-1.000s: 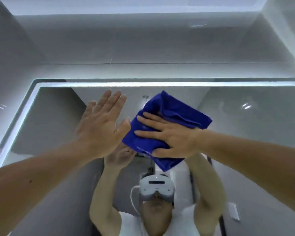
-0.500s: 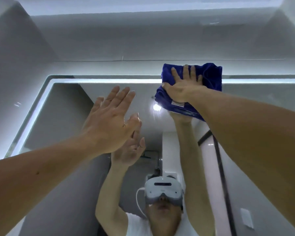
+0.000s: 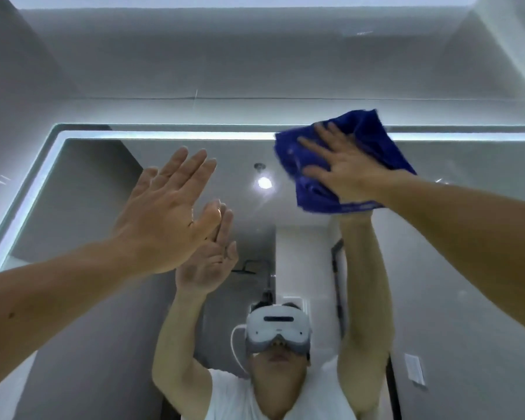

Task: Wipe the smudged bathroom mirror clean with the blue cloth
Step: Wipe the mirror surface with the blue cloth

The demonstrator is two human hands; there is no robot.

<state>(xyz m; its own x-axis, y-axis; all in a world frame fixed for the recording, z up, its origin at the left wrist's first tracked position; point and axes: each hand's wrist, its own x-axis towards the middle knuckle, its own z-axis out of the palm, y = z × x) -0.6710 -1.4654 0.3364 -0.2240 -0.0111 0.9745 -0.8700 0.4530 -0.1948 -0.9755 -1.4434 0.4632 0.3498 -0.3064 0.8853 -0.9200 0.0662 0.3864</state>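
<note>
Right grip (image 3: 350,174) lies flat on cloth (image 3: 369,130), fingers straight and spread, palm pressing it to mirror (image 3: 88,192); nothing pinched. Cloth is blue and bunched in folds; it sits at mirror's top edge, right of centre; upper corner laps over lit strip (image 3: 164,135) onto wall (image 3: 255,71); lower hem shows under the wrist; its edges are a bit blurred. Left grip (image 3: 167,219) is raised, fingers straight and close together, thumb out to the side, palm toward the glass, holding nothing; it is left of centre, lower than cloth, well apart from it; cannot tell if it touches the glass. Both forearms are bare and come in from the bottom corners. Mirror has a rounded top-left corner; strip runs along the top and down the left side. In reflection: person with both arms up, white headset (image 3: 278,327), white shirt (image 3: 234,395); lamp (image 3: 264,182) glows between the two grips, just left of cloth; dark shower fitting (image 3: 249,266) beside the reflected left hand; pale wall plate (image 3: 414,368) low right. Smudges on glass are too faint to tell.
</note>
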